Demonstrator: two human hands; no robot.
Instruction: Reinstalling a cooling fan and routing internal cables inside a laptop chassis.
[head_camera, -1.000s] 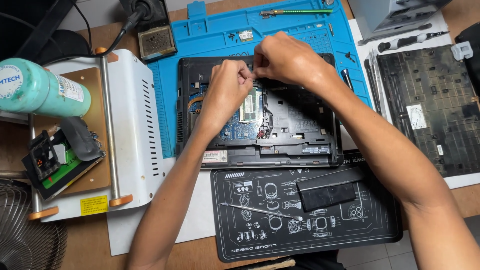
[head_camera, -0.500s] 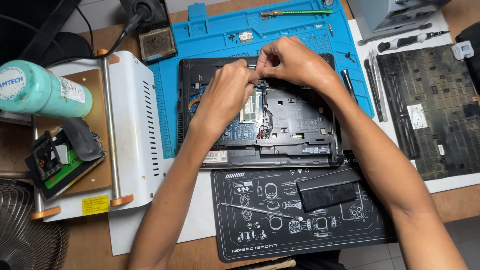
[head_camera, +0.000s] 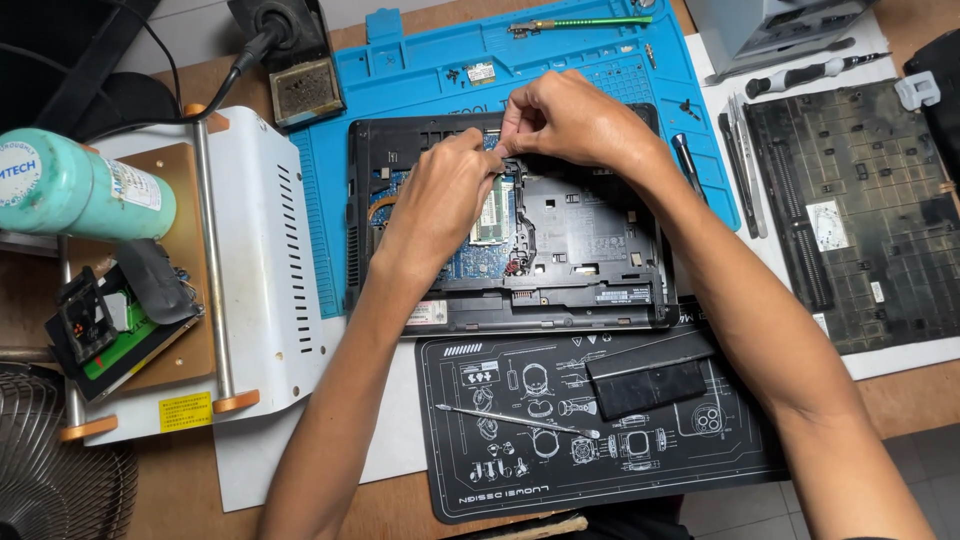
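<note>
An opened black laptop base (head_camera: 590, 240), its circuit board and a memory module showing, lies on a blue work mat (head_camera: 420, 80). My left hand (head_camera: 440, 200) rests over the board's left half, fingertips at the top edge. My right hand (head_camera: 570, 120) reaches in from the right, thumb and forefinger pinched on a small pale strip (head_camera: 500, 150) where both hands meet. What the strip joins to is hidden by the fingers.
A black printed mat (head_camera: 500, 480) in front holds a flat black part (head_camera: 650, 385) and a thin probe (head_camera: 510, 420). A dark cover panel (head_camera: 860, 220) and screwdriver (head_camera: 800, 75) lie right. Left stand a white machine (head_camera: 260, 260), teal bottle (head_camera: 80, 190) and fan (head_camera: 50, 470).
Both hands stay at the laptop's top edge. My right hand's pinching fingers have drawn slightly closer to my left fingertips.
</note>
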